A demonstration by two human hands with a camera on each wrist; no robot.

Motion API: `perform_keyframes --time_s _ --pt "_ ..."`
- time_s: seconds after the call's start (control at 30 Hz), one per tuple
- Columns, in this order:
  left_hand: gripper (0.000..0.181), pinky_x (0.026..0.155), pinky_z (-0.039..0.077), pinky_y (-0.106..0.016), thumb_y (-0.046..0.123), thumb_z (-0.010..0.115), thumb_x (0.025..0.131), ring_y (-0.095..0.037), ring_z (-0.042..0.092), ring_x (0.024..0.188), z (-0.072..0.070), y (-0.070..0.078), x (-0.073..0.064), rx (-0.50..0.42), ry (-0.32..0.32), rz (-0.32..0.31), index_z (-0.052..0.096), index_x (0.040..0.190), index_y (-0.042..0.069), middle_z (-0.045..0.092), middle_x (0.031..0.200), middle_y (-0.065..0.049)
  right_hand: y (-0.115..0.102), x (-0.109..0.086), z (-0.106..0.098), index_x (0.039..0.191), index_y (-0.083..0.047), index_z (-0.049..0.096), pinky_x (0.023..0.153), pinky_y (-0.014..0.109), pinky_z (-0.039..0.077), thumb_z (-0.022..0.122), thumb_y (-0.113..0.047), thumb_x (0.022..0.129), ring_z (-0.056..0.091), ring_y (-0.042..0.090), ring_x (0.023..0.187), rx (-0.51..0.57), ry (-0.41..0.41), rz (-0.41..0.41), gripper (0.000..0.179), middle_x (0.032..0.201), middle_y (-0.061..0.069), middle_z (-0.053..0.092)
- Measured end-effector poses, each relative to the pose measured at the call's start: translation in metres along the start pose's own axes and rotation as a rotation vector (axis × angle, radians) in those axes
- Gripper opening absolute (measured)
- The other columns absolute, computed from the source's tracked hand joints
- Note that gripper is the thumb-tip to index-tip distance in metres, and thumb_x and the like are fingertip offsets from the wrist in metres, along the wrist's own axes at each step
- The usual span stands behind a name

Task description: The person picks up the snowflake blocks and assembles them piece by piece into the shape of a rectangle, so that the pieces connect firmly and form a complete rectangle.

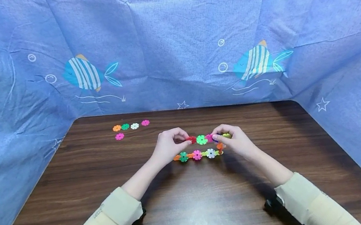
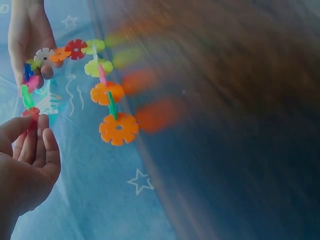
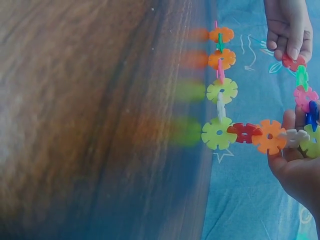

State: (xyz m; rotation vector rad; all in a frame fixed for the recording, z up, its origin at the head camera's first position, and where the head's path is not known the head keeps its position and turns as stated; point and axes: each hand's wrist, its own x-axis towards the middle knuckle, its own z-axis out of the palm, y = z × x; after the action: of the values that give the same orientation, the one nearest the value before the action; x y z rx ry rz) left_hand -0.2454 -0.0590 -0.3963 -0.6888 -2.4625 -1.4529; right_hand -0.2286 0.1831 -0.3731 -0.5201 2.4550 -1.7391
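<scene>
Between the hands stretches a chain of interlocking flower-shaped plastic discs. My left hand (image 1: pixel 169 146) pinches the red disc (image 2: pixel 31 113) at its end between thumb and fingers. Beside that come a bright green disc (image 1: pixel 201 139) and a pink disc (image 3: pixel 305 97). My right hand (image 1: pixel 238 142) grips the chain at the dark blue disc (image 3: pixel 312 115), with fingers curled behind. From there the chain bends through an orange disc (image 3: pixel 269 136) and a dark red disc (image 3: pixel 244 133). Its nearer stretch includes a white disc (image 1: pixel 210 153) and an orange end disc (image 2: pixel 119 129).
Loose discs lie at the table's far left: orange (image 1: pixel 117 128), green (image 1: pixel 125 126), white (image 1: pixel 134 126) and pink ones (image 1: pixel 145 122). The brown wooden table (image 1: pixel 196 212) meets a blue fish-print curtain (image 1: pixel 169 43) along its back and sides.
</scene>
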Motion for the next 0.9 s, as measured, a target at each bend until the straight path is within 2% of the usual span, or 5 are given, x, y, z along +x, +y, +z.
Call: perform_keyframes --time_s 0.13,0.27,0.37,0.57,0.9 --pt "0.011 0.064 0.052 -0.023 0.012 0.076 0.078 -0.006 0.065 0.069 0.001 0.001 0.0 -0.008 0.006 0.01 0.066 0.079 0.011 0.071 0.076 0.0 -0.001 0.0 0.0 0.1 0.002 0.063 0.072 0.053 0.054 0.061 -0.013 0.093 0.063 0.036 0.087 -0.011 -0.004 -0.008 0.017 0.083 0.001 0.066" --pt "0.01 0.062 0.051 -0.023 0.013 0.076 0.079 -0.006 0.065 0.07 0.0 0.001 -0.001 -0.014 0.0 0.005 0.066 0.08 0.011 0.071 0.076 0.001 -0.002 0.0 0.0 0.102 0.003 0.063 0.071 0.05 0.055 0.059 -0.012 0.093 0.062 0.037 0.088 -0.031 -0.01 -0.013 0.017 0.091 0.02 0.066" --pt "0.01 0.062 0.051 -0.024 0.013 0.076 0.079 -0.007 0.065 0.07 -0.001 0.001 -0.001 -0.019 -0.009 -0.004 0.066 0.081 0.012 0.071 0.077 0.001 0.004 0.002 0.0 0.102 0.002 0.063 0.07 0.048 0.055 0.059 -0.013 0.093 0.063 0.028 0.084 -0.05 -0.004 -0.016 0.017 0.097 0.026 0.064" --pt "0.01 0.063 0.052 -0.024 0.014 0.076 0.08 -0.007 0.065 0.071 0.0 0.002 -0.001 -0.02 -0.01 0.002 0.066 0.081 0.012 0.071 0.077 0.001 0.024 0.009 -0.003 0.102 -0.006 0.065 0.067 0.046 0.056 0.061 -0.021 0.093 0.063 0.019 0.08 -0.066 0.006 -0.014 0.019 0.095 0.019 0.065" --pt "0.01 0.062 0.052 -0.023 0.013 0.076 0.079 -0.007 0.065 0.07 0.001 0.003 0.0 -0.019 0.003 0.014 0.066 0.08 0.011 0.071 0.076 0.001 0.027 0.009 -0.003 0.108 -0.015 0.071 0.059 0.041 0.054 0.061 -0.024 0.093 0.063 0.03 0.076 -0.18 -0.05 -0.14 0.02 0.096 0.002 0.069"
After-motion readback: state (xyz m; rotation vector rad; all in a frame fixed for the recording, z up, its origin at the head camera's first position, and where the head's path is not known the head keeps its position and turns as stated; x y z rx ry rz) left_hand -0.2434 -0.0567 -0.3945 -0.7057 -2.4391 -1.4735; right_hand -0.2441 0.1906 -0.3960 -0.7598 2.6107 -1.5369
